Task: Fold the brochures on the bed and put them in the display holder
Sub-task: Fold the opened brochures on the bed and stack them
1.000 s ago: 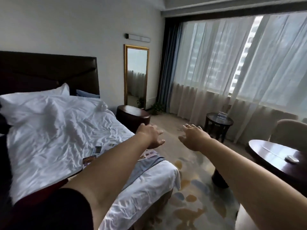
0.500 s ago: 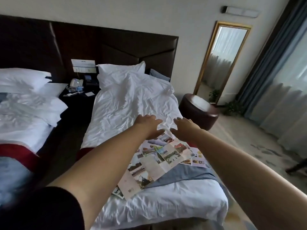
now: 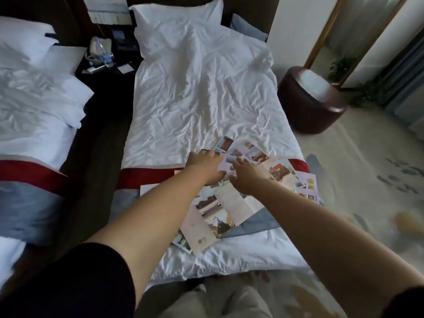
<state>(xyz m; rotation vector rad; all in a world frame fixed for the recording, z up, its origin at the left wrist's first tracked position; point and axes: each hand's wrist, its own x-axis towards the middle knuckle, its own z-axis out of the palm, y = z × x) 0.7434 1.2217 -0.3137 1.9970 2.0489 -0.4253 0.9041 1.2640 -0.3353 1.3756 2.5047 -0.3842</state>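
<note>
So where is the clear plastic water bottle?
Head view, upper left: the clear plastic water bottle is on the dark nightstand, left of the centre white pillow.

A dark round stool (image 3: 312, 99) stands near a gold-framed mirror (image 3: 354, 35) and potted plant (image 3: 367, 92)

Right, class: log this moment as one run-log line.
left hand: on spread colour-printed paper brochures, grip unclear | right hand: open, over them | white rumpled bed: brochures at foot | folded: none | display holder: unseen

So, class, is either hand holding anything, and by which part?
Right hand rests flat on the unfolded brochure; left hand touches its far end, but a grip cannot be told.
</note>
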